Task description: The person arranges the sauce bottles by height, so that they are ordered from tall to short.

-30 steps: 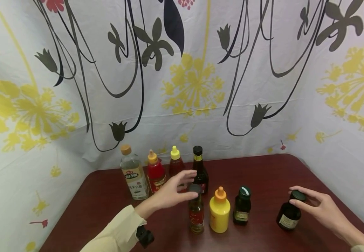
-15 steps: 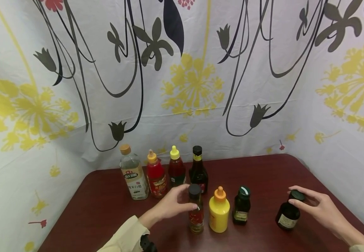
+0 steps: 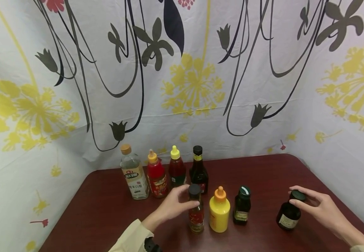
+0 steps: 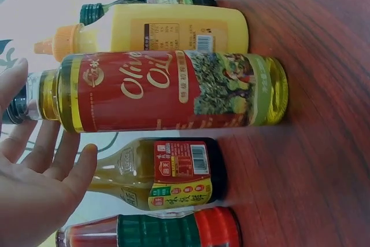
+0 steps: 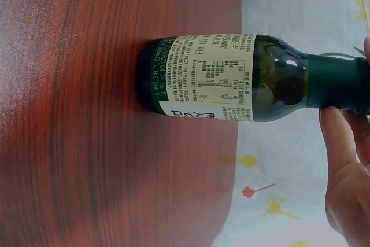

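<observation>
My left hand (image 3: 174, 204) is at the neck of a red-labelled olive oil bottle (image 3: 196, 217), which stands upright on the table. Its thumb lies in front of the neck and its fingers curl behind; the label reads "Olive Oil" in the left wrist view. Over at the right, my right hand (image 3: 325, 210) pinches the green cap and neck of a dark green glass bottle (image 5: 202, 79) with a cream label. That bottle's base rests on the table. Between the two hands stand a yellow squeeze bottle (image 3: 219, 215) with an orange nozzle and another dark green bottle (image 3: 241, 206).
Behind, a row holds a clear vinegar bottle (image 3: 135, 178), a red sauce bottle (image 3: 157, 176), a yellow-capped dark red sauce bottle (image 3: 177, 169) and a dark brown sauce bottle (image 3: 198, 171). The dark red table (image 3: 106, 210) ends at a patterned cloth (image 3: 182, 87).
My left hand has come down from above the olive oil bottle's cap to its neck, uncovering the yellow-capped bottle. My right hand and the dark green bottle have stayed put.
</observation>
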Demonstrator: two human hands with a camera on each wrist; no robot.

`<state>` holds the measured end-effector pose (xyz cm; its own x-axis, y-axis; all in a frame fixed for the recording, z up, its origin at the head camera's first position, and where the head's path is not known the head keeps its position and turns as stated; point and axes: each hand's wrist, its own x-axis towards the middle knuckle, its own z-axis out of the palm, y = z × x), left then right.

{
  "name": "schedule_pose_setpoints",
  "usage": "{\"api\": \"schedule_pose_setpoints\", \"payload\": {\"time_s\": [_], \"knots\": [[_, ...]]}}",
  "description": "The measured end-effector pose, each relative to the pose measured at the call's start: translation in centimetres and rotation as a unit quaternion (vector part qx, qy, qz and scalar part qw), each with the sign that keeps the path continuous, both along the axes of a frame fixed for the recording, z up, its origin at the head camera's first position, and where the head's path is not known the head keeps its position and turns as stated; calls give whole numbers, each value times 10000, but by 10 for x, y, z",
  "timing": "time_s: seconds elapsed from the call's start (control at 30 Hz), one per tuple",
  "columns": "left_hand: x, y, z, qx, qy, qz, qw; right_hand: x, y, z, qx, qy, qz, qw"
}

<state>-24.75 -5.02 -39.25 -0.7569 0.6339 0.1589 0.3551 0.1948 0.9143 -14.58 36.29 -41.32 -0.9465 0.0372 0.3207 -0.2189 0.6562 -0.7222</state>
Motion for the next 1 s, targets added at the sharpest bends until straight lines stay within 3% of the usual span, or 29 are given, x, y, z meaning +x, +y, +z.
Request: {"api": "schedule_pose_setpoints", "payload": {"time_s": [0.2, 0.4, 0.57, 0.7, 0.83, 1.0], "knots": [[1, -2, -1, 72, 157, 301, 9994, 0, 1, 0, -20, 46, 21, 10000], [1, -2, 1, 256, 28, 451, 9987, 0, 3, -1, -136, 8, 44, 9999], [9, 2, 23, 573, -59, 594, 9966, 0, 3, -1, -139, 26, 56, 9999], [16, 5, 42, 488, 62, 819, 9954, 1, 3, 0, -139, 38, 48, 9999], [17, 9, 49, 468, 41, 899, 9948, 0, 3, -1, -117, 93, 54, 9999], [11, 16, 49, 672, 101, 837, 9942, 0, 3, -2, -85, 123, 32, 9999]]}}
